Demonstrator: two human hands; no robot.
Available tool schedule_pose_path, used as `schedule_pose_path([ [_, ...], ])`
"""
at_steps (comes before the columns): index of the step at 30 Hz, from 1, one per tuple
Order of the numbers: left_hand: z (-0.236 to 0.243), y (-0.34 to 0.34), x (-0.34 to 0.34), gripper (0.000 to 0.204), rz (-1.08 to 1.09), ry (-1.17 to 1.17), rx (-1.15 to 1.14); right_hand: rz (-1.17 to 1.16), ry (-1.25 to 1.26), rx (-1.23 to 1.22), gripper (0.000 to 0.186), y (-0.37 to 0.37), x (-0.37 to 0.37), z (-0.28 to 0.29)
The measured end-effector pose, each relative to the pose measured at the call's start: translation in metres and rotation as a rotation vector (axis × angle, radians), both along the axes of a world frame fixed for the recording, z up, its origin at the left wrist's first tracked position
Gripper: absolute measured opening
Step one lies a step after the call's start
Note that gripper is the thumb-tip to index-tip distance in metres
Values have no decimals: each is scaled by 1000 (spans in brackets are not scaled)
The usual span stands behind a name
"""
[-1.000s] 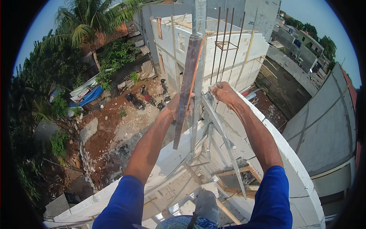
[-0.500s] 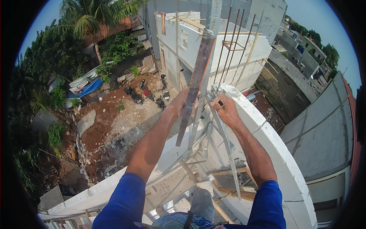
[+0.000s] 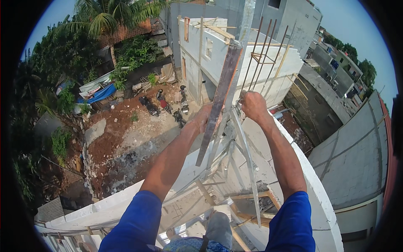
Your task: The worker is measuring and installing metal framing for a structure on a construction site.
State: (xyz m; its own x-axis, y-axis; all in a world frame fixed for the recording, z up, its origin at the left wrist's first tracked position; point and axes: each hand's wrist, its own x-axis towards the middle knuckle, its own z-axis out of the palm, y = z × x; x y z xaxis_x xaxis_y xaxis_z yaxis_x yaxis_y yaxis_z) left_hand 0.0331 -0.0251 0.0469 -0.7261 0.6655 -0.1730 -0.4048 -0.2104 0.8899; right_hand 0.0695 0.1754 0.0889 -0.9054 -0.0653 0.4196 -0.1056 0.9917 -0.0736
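A long dark board with an orange edge (image 3: 222, 90) stands near upright against a silver metal profile (image 3: 244, 23). My left hand (image 3: 203, 116) is closed around the board and possibly the profile, its fingers partly hidden behind them. My right hand (image 3: 254, 105) is closed beside the profile, just below several rusty rebar rods (image 3: 262, 59), on something small and greyish that I cannot make out. A slanted metal strut (image 3: 247, 155) runs down from between my hands.
A curved white block wall (image 3: 319, 189) runs around me, with timber pieces (image 3: 239, 241) below. A drop leads to a dirt yard (image 3: 105, 143) with parked motorbikes (image 3: 163, 105). A white unfinished building (image 3: 210, 50) stands ahead; a grey wall (image 3: 348, 151) is at the right.
My right hand has dipped, then risen back toward the rebar, staying closed. The board and my left hand have shifted slightly right in view as the camera moved.
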Motion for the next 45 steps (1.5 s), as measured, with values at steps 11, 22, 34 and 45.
schedule_pose_path([
  [11, -1, -1, -2, 38, -40, 25, 34, 170, 12, -476, 10, 5, 25, 8],
  [22, -5, 1, -8, 32, -65, 62, 68, 118, -240, -143, 11, 28, 24, 17],
  [34, -14, -2, 2, 31, 36, 54, 117, 165, -48, -48, 22, 3, 41, 18],
  [45, -10, -7, 0, 24, -29, -44, 82, 194, -327, -408, 18, 5, 19, 7],
])
